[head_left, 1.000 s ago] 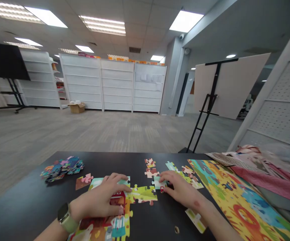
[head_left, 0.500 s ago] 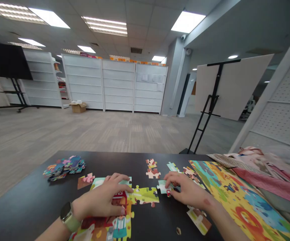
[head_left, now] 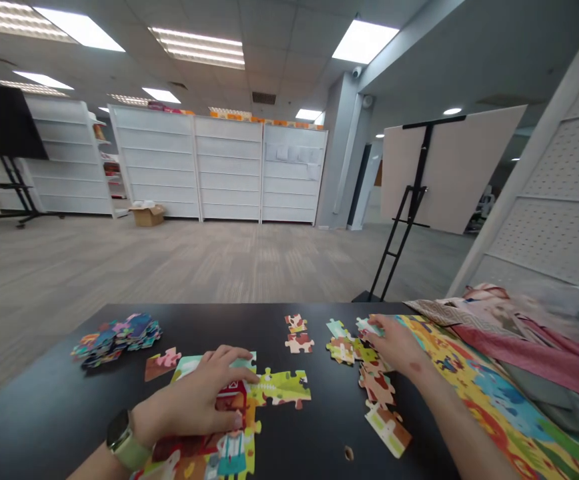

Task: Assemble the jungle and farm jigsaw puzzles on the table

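My left hand [head_left: 207, 393], wearing a watch, lies with fingers apart on a partly joined jigsaw puzzle [head_left: 232, 453] showing a red barn and a figure in a teal apron. A green joined strip [head_left: 287, 387] juts from the puzzle's right side. To the right, my right hand [head_left: 394, 343] has its fingers closed on a pale blue puzzle piece [head_left: 367, 326]. Loose puzzle pieces [head_left: 340, 350] lie just left of it, and brown and green ones [head_left: 388, 428] run down toward me. Two cow-patterned pieces [head_left: 298, 343] sit between the hands, farther back.
A heap of blue puzzle pieces [head_left: 119, 339] stands at the table's back left, with a pink and brown piece [head_left: 163, 363] nearer. A bright animal picture sheet [head_left: 489, 383] and cloth bags [head_left: 529, 333] cover the right side. A small mark [head_left: 349, 453] shows on the dark tabletop.
My right hand has moved right and away from me, carrying the pale blue piece from beside the green strip to the loose pieces. My left hand stays on the puzzle. The view has shifted slightly.
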`<state>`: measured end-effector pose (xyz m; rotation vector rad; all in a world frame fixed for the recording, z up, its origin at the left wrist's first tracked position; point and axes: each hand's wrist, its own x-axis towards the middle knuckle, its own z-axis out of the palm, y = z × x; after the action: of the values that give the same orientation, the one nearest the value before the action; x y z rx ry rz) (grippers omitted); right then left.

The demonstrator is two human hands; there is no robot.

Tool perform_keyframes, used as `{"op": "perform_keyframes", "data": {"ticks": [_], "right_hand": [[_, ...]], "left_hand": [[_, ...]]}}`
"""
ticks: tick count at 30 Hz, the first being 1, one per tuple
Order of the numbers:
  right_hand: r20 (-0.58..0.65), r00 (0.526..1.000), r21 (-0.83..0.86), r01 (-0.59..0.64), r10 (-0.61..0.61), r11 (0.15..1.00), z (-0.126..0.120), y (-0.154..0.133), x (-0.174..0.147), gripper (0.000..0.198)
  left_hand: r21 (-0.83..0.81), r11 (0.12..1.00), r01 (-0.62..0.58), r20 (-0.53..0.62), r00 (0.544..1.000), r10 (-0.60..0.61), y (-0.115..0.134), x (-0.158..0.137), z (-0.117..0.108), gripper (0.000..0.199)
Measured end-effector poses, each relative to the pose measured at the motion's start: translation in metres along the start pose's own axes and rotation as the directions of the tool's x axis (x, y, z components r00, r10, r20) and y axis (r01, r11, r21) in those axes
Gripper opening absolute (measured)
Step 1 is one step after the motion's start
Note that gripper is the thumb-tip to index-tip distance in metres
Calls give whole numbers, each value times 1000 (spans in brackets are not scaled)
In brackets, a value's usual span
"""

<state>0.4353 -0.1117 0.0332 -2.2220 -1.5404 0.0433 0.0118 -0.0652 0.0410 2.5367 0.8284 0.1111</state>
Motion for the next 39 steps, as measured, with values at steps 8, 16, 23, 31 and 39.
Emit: {"op": "perform_keyframes", "data": {"ticks": [8,16,23,31,39], "right_hand": [[138,974,-18,185,-181,983,10,-19,-11,29],[307,894,137,298,-327,945,10,-38,-26,33],[263,896,187,317,-359,930,-9,-30,-18,33],[273,941,8,205,-199,979,8,6,-2,43],[275,907,66,312,-318,948,14,-29,-19,37]], "left_hand": [[3,1000,9,-4,1000,-9,0,0,0,54],[6,1000,21,18,1000,-21,4,0,-2,56],[0,1000,14,10,1000,-14,1,0,-1,55],[-9,1000,22,12,1000,-22,0,0,0,55],[5,1000,11,9,1000,-11,-3,0,2,56]]}}
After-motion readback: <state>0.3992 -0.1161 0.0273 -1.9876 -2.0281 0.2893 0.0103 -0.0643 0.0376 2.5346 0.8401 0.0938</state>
